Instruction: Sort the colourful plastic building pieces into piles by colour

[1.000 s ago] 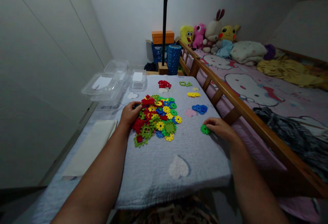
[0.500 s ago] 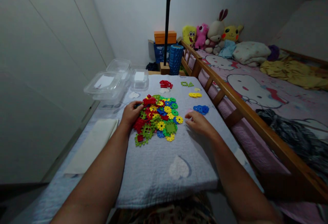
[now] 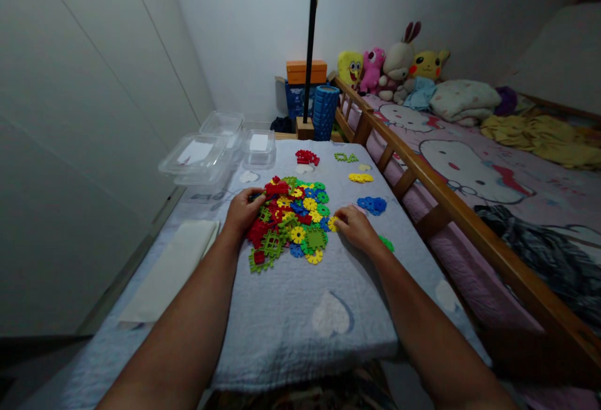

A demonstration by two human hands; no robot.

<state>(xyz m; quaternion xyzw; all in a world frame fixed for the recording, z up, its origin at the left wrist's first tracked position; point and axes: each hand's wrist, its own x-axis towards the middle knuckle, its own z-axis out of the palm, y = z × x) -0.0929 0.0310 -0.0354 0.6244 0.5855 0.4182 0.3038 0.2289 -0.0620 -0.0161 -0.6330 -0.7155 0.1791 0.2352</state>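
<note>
A mixed pile of plastic building pieces (image 3: 291, 219), red, yellow, blue and green, lies on the cloth-covered table between my hands. My left hand (image 3: 244, 211) rests at the pile's left edge, fingers curled beside a red piece (image 3: 276, 189); what they hold, if anything, is hidden. At the right edge, my right hand (image 3: 355, 226) has thumb and fingertips closed on a yellow notched disc (image 3: 333, 224). Beyond it sit a group of blue discs (image 3: 372, 205) and a row of yellow discs (image 3: 361, 178). Green discs (image 3: 387, 243) show partly behind the right wrist.
Red pieces (image 3: 307, 158) and light-green pieces (image 3: 346, 158) lie farther back. Clear plastic boxes (image 3: 201, 153) stand at the back left, with a folded pale cloth (image 3: 171, 272) nearer. A wooden bed rail (image 3: 422, 188) runs along the right, and a black pole (image 3: 310, 41) rises behind the table.
My right hand has moved slightly left, from beside the pile onto the yellow disc. Green discs now show by the right wrist. My left hand stays at the pile; the view has shifted a little.
</note>
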